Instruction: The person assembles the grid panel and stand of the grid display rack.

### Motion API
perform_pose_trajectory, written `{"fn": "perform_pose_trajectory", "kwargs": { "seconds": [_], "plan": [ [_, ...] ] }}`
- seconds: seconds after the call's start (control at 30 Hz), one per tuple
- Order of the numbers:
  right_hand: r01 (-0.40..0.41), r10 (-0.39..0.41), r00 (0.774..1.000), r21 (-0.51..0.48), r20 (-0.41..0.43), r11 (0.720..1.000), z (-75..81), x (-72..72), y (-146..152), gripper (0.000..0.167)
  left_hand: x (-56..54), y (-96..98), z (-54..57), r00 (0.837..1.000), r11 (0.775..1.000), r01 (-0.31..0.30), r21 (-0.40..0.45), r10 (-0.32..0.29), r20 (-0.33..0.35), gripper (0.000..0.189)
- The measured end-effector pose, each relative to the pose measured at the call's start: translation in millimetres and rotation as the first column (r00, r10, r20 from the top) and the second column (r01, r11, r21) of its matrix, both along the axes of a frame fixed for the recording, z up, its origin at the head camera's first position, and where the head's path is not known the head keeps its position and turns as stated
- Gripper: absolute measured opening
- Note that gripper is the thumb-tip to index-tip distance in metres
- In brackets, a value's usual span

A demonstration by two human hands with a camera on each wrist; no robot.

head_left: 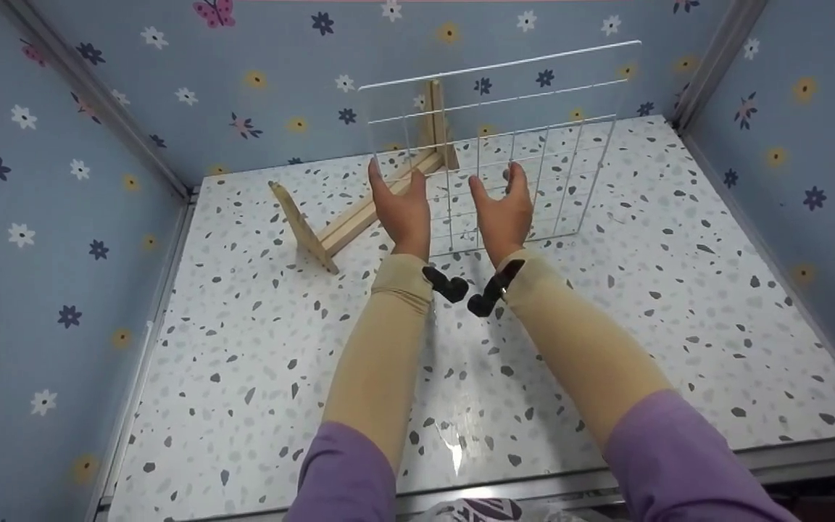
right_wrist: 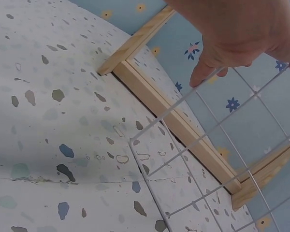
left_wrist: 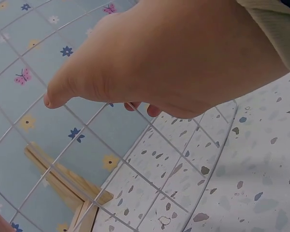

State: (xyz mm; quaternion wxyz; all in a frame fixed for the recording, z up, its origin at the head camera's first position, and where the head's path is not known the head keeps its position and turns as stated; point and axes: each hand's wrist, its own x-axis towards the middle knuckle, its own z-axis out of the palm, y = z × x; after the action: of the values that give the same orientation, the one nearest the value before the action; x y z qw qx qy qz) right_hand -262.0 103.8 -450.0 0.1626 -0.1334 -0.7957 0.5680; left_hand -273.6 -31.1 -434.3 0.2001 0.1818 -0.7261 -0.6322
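Note:
A white wire grid panel (head_left: 479, 174) stands tilted upright in front of me. My left hand (head_left: 404, 214) holds it near its left side, with one finger along the edge wire. Nearer the middle of the panel, my right hand (head_left: 506, 217) grips the wires with the thumb in front. Fingertips (left_wrist: 153, 111) show behind the mesh in the left wrist view. A finger (right_wrist: 201, 75) lies on the side wire in the right wrist view. Behind the panel's left part is a pale wooden stand (head_left: 354, 223) with two uprights joined by a bar; the grid overlaps its far upright.
The speckled white tabletop (head_left: 243, 348) lies under everything. Blue flowered walls (head_left: 294, 65) enclose the back and both sides, with metal strips at the corners. A metal edge (head_left: 526, 487) runs along the front.

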Motion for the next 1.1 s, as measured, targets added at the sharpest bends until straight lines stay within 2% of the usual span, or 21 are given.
{"fn": "perform_pose_trajectory", "kwargs": {
  "seconds": [0.17,0.3,0.53,0.77,1.1],
  "plan": [
    [0.003,-0.004,1.0,0.037,0.019,0.999,-1.6,-3.7,-1.4,0.084,3.3,-0.1,-2.2,1.0,1.0,0.01,0.026,-0.009,-0.015,0.077],
    [0.009,-0.011,0.999,0.046,0.04,0.999,-0.3,-5.9,-2.0,0.084,4.5,0.3,-1.4,1.0,1.0,0.013,0.021,-0.013,-0.001,0.077],
    [0.031,-0.033,0.998,0.029,0.056,0.999,3.0,-10.3,-0.9,0.081,4.2,3.1,2.5,1.0,1.0,0.024,0.004,-0.024,0.018,0.078],
    [0.047,-0.047,0.996,-0.001,0.077,0.999,4.4,-12.9,-2.3,0.079,3.7,3.8,1.2,1.0,1.0,0.015,0.001,-0.015,0.026,0.077],
    [0.034,-0.033,0.997,-0.016,0.068,0.999,7.9,-14.4,-4.8,0.078,1.3,-0.3,2.5,1.0,1.0,0.009,0.009,-0.009,0.021,0.076]
  ]
}}
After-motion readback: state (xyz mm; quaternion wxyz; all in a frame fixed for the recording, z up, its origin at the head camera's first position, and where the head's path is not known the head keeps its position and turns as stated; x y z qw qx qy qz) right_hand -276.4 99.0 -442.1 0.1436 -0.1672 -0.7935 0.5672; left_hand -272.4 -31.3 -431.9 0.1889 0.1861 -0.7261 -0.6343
